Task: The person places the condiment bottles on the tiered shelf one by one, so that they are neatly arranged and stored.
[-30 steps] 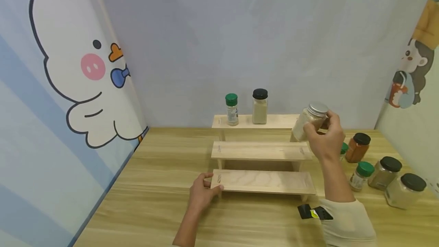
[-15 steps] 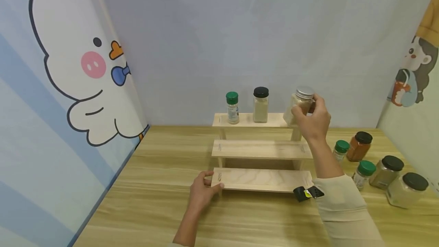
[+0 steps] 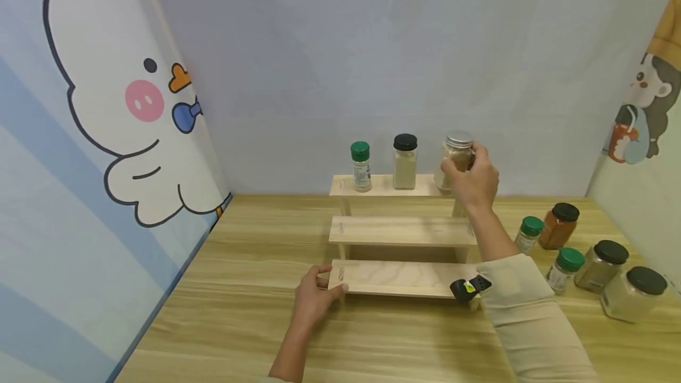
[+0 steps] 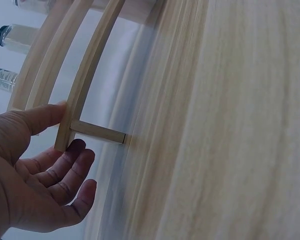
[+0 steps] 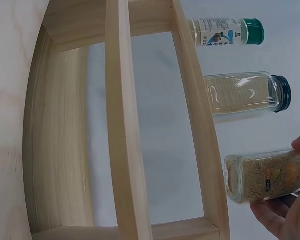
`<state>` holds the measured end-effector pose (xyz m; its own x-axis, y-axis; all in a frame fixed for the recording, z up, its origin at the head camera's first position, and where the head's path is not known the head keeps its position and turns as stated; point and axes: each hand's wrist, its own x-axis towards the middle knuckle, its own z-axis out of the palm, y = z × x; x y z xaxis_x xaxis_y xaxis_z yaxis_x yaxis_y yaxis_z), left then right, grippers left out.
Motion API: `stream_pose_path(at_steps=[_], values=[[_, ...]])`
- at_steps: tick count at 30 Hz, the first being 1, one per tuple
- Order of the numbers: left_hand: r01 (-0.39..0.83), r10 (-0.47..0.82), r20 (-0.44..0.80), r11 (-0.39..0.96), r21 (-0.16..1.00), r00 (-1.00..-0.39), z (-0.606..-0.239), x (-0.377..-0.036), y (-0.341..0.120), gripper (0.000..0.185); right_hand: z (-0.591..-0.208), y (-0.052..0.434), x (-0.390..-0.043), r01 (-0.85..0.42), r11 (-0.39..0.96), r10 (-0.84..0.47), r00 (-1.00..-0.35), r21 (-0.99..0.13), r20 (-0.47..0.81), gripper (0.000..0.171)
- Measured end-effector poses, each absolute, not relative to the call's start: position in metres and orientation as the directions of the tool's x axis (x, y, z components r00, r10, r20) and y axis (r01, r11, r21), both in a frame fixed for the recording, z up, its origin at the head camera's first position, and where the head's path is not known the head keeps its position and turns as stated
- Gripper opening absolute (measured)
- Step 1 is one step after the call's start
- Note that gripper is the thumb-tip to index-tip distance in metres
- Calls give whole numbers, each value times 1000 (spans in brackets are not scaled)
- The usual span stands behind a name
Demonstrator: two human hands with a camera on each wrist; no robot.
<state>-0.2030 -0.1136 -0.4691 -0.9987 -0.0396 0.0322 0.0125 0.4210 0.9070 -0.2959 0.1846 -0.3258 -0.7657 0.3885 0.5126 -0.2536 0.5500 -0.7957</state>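
Note:
A three-step wooden rack (image 3: 404,232) stands on the table. On its top step are a green-capped bottle (image 3: 360,167) and a black-capped bottle (image 3: 405,161). My right hand (image 3: 470,171) grips a silver-lidded jar of tan spice (image 3: 456,153) upright at the right end of that step; whether its base touches the wood I cannot tell. The right wrist view shows the jar (image 5: 265,176) beside the black-capped bottle (image 5: 245,93) and the green-capped bottle (image 5: 225,32). My left hand (image 3: 323,288) holds the left end of the lowest step, thumb on top (image 4: 40,116), fingers (image 4: 70,165) below.
Several spice jars stand on the table right of the rack: a small green-capped one (image 3: 528,234), an orange one with a black lid (image 3: 558,226), another green-capped one (image 3: 565,269), and two black-lidded jars (image 3: 600,266) (image 3: 633,294). Cartoon panels wall in the left and right sides.
My right hand has carried the silver-lidded jar up and left, from beside the rack's right end to the top step next to the black-capped bottle. The left hand has stayed put.

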Motion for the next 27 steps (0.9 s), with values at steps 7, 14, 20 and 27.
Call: stream_pose_path(at_steps=[7,14,20,27], values=[[6,-33,23,426,905,-999,-470,-203,-114,58,-331,185,-301,-233,572,386,-770,-787,508,59],[4,-32,19,409,913,-999,-468,-203,-113,57,-337,184,-303,-221,597,387,-762,-771,519,61],[3,-32,18,415,910,-999,-468,-203,-113,58,-339,182,-305,-236,599,409,-731,-765,546,60],[5,-30,19,430,903,-999,-467,-202,-113,58,-341,181,-305,-238,603,413,-723,-761,554,60]])
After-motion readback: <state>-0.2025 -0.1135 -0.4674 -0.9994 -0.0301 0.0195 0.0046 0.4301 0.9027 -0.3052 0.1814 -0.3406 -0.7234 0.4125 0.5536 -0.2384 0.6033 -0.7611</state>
